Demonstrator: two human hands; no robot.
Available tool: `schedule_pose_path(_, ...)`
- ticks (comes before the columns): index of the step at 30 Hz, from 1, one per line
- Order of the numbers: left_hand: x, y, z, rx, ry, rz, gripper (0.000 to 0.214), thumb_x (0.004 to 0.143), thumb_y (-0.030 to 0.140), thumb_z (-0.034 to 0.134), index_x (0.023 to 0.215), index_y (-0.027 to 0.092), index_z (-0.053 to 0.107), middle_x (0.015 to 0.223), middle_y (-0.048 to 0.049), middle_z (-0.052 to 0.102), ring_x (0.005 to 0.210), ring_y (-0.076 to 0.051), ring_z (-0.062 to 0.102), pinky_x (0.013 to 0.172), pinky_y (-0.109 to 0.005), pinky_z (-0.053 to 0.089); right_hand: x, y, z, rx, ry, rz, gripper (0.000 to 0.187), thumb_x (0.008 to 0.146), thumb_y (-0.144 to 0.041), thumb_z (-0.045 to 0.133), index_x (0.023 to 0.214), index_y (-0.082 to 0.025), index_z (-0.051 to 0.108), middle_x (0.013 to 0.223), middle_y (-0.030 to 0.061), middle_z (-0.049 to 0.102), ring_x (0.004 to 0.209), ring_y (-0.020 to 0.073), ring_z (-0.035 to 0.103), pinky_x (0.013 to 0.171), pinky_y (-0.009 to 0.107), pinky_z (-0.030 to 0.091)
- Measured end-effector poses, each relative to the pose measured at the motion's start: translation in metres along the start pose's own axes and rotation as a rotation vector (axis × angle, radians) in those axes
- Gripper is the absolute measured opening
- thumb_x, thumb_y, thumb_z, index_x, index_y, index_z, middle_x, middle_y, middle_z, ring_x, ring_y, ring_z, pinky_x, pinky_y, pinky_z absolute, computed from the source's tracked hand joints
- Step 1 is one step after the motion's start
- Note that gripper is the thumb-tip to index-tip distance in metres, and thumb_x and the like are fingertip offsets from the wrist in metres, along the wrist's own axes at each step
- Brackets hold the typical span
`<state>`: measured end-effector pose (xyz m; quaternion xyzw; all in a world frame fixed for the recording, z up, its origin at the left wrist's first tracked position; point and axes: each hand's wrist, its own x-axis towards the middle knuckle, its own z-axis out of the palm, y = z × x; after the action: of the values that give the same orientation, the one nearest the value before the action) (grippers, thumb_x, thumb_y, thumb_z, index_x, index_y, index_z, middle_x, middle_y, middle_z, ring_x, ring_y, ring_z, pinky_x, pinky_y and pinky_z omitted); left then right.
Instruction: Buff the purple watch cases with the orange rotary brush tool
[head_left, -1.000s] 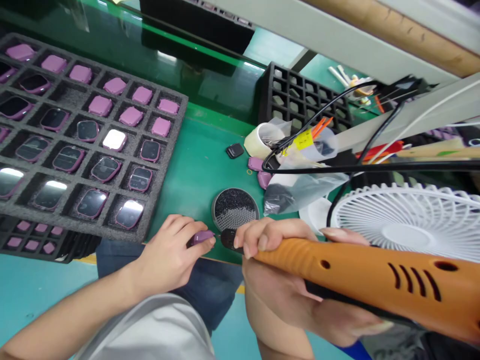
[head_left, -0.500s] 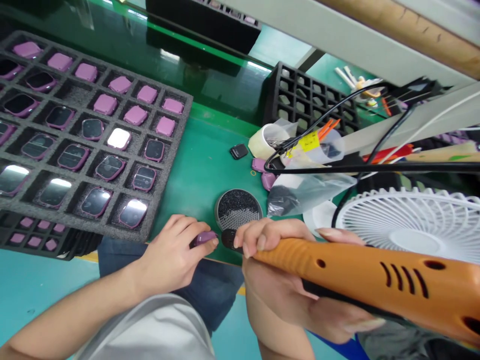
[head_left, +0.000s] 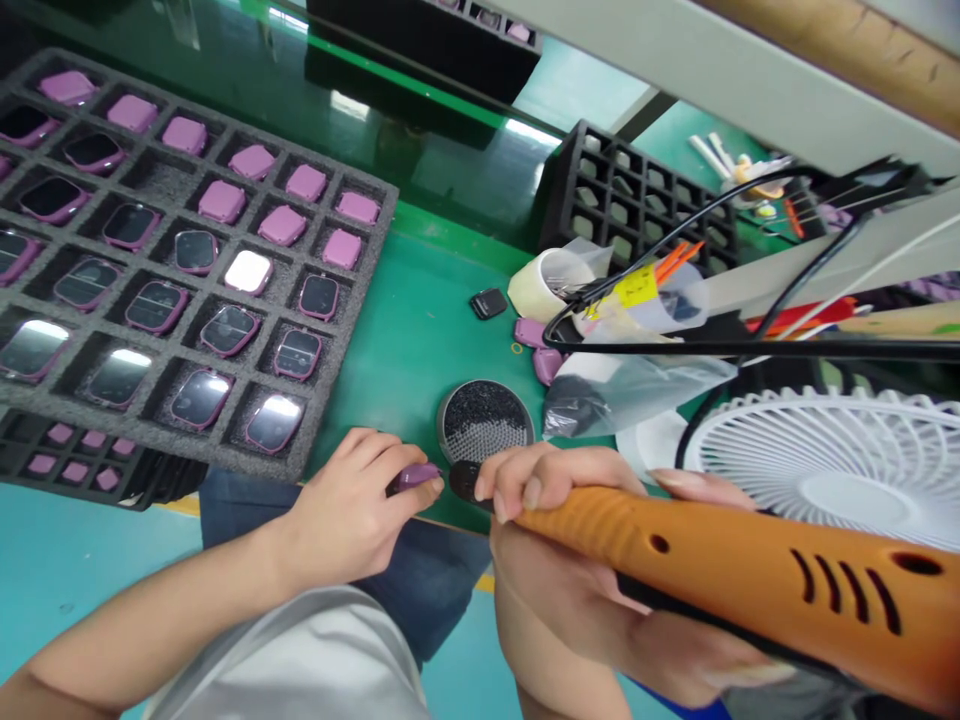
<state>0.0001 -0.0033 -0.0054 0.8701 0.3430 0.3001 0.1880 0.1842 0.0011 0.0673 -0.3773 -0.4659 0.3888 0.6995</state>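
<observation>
My left hand (head_left: 354,505) is closed on a small purple watch case (head_left: 417,477), pinched between thumb and fingers at the table's front edge. An orange electric screwdriver (head_left: 720,550) lies across my right hand (head_left: 551,550), whose fingers wrap round its front grip. Its dark front end (head_left: 465,481) points left, very close to the watch case; whether the tip touches it is too small to tell. Just beyond the hands stands a round dish (head_left: 486,425) of tiny black and silver pieces, which look like screws.
On the left is a grey foam tray (head_left: 330,385) of purple watches. Loose purple cases (head_left: 548,365), a black watch-like piece (head_left: 488,303), a roll of tape (head_left: 534,290) and a plastic bag (head_left: 637,395) lie behind the dish. A white fan (head_left: 832,450) stands right, below a black cable (head_left: 750,348).
The whole view has shifted slightly, so things appear a little further right. Both hands keep their grips, and the screwdriver's front end stays close to the watch case.
</observation>
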Motion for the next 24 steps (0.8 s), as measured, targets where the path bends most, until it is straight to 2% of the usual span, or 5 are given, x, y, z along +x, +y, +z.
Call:
schedule_pose_path(10,0.002,0.002,0.000,0.007,0.023,-0.008,0.030,0.099,0.011,0.065,0.126,0.018,0.077,0.125,-0.0151,0.074,0.111,-0.030,0.064,0.094,-0.049,0.055,0.000,0.001,0.007,0.007,-0.036,-0.015,0.043,0.096,-0.070,0.073,0.127,-0.041,0.072,0.084,-0.0017,0.070,0.063,0.0211,0.062,0.056,0.041,0.057)
schedule_pose_path(12,0.002,0.002,0.000,0.002,0.031,-0.010,0.030,0.099,0.010,0.065,0.125,0.019,0.076,0.124,-0.0143,0.074,0.111,-0.030,0.064,0.095,-0.049,0.055,0.000,0.001,0.007,-0.012,-0.072,0.009,0.046,0.095,-0.075,0.071,0.128,-0.042,0.073,0.085,-0.0011,0.071,0.065,0.0220,0.064,0.058,0.043,0.058)
schedule_pose_path(15,0.002,0.002,0.001,-0.005,0.041,-0.015,0.029,0.098,0.009,0.066,0.123,0.019,0.077,0.123,-0.0132,0.074,0.111,-0.030,0.064,0.095,-0.049,0.055,-0.003,0.006,0.012,-0.006,-0.037,-0.015,0.053,0.095,-0.083,0.062,0.129,-0.044,0.072,0.082,-0.0023,0.068,0.062,0.0200,0.060,0.057,0.040,0.055)
schedule_pose_path(19,0.001,0.001,0.002,-0.013,0.050,-0.011,0.029,0.099,0.009,0.066,0.123,0.020,0.077,0.123,-0.0132,0.075,0.112,-0.029,0.064,0.095,-0.049,0.055,-0.004,0.015,0.016,0.024,-0.010,-0.059,0.044,0.098,-0.071,0.070,0.129,-0.041,0.070,0.080,-0.0041,0.067,0.059,0.0182,0.060,0.054,0.036,0.054)
schedule_pose_path(24,0.001,0.000,0.000,0.022,-0.036,-0.012,0.037,0.100,0.010,0.064,0.135,0.016,0.072,0.128,-0.0153,0.073,0.114,-0.030,0.064,0.098,-0.050,0.054,0.012,0.014,0.000,0.039,-0.024,-0.089,0.050,0.098,-0.078,0.062,0.127,-0.039,0.071,0.081,-0.0038,0.070,0.054,0.0180,0.060,0.049,0.037,0.056)
